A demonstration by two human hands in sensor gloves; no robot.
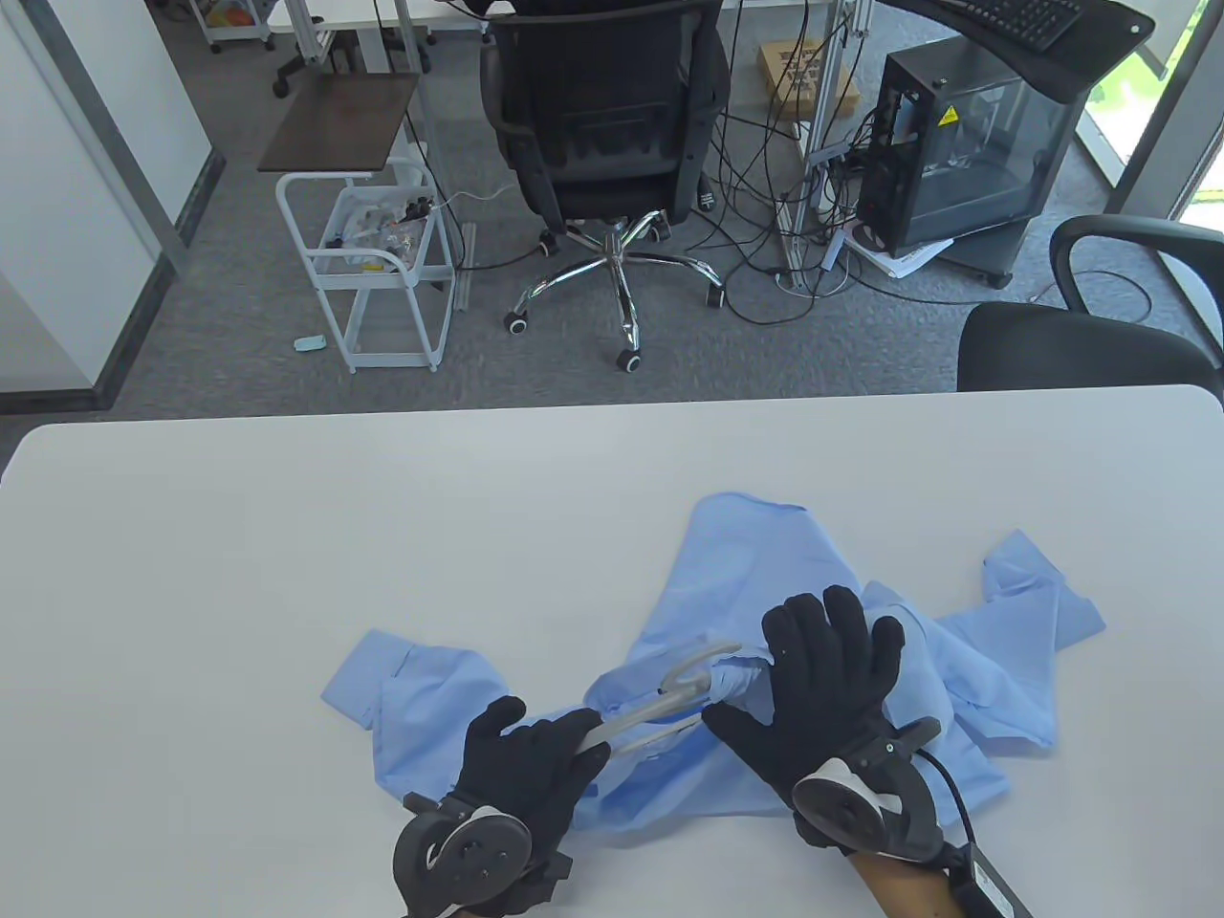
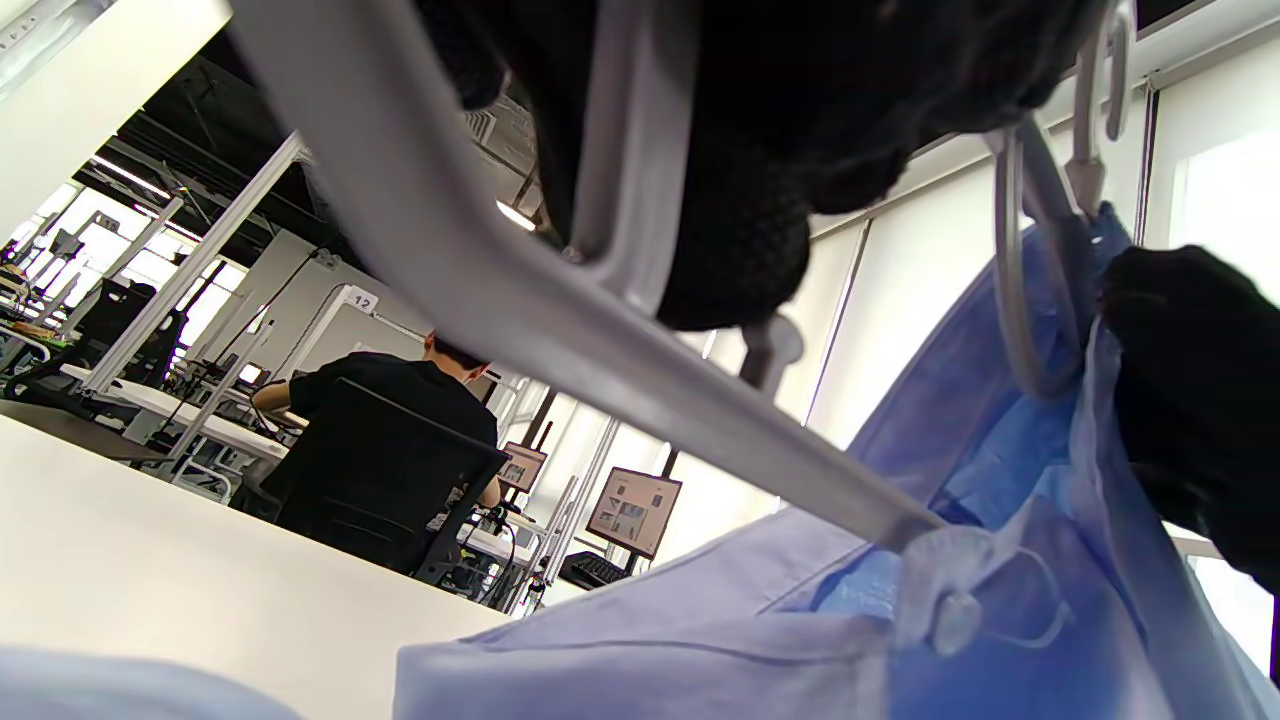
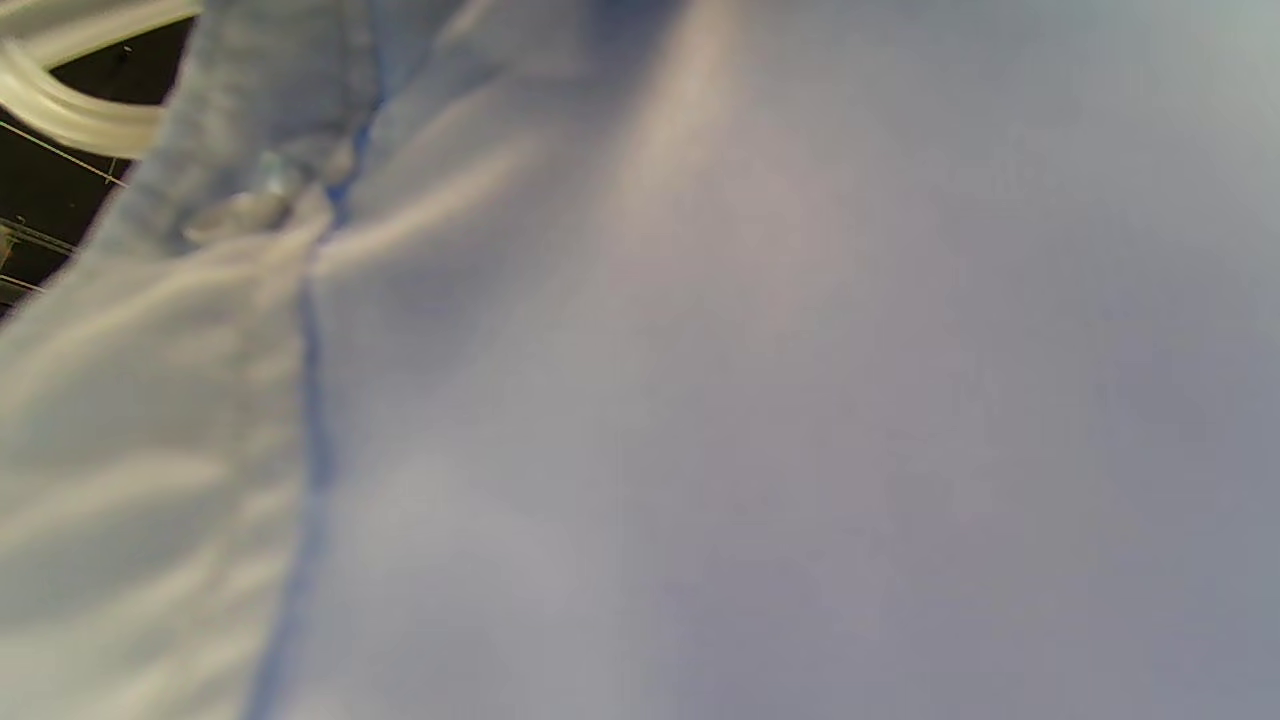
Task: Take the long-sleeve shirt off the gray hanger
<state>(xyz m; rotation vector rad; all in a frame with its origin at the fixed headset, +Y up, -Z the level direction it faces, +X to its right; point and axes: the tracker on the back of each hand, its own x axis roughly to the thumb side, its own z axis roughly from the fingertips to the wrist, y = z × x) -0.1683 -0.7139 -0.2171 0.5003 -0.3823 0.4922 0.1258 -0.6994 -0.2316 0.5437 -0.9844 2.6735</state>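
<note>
A light blue long-sleeve shirt (image 1: 755,574) lies crumpled on the white table (image 1: 287,574), near the front edge. A gray hanger (image 1: 660,703) pokes out of its collar, hook pointing away. My left hand (image 1: 531,760) grips the hanger's left arm; the left wrist view shows the bar (image 2: 560,330) running under my gloved fingers (image 2: 740,170) into the shirt (image 2: 900,620). My right hand (image 1: 822,684) lies spread, fingers open, on the shirt just right of the hook. The right wrist view is filled with blue cloth (image 3: 760,400), with a bit of hanger (image 3: 70,110) at the top left.
Past the table's far edge stand a black office chair (image 1: 602,115), a white wire cart (image 1: 368,277), a computer tower (image 1: 966,153) with loose cables, and a second black chair (image 1: 1081,335) at the right.
</note>
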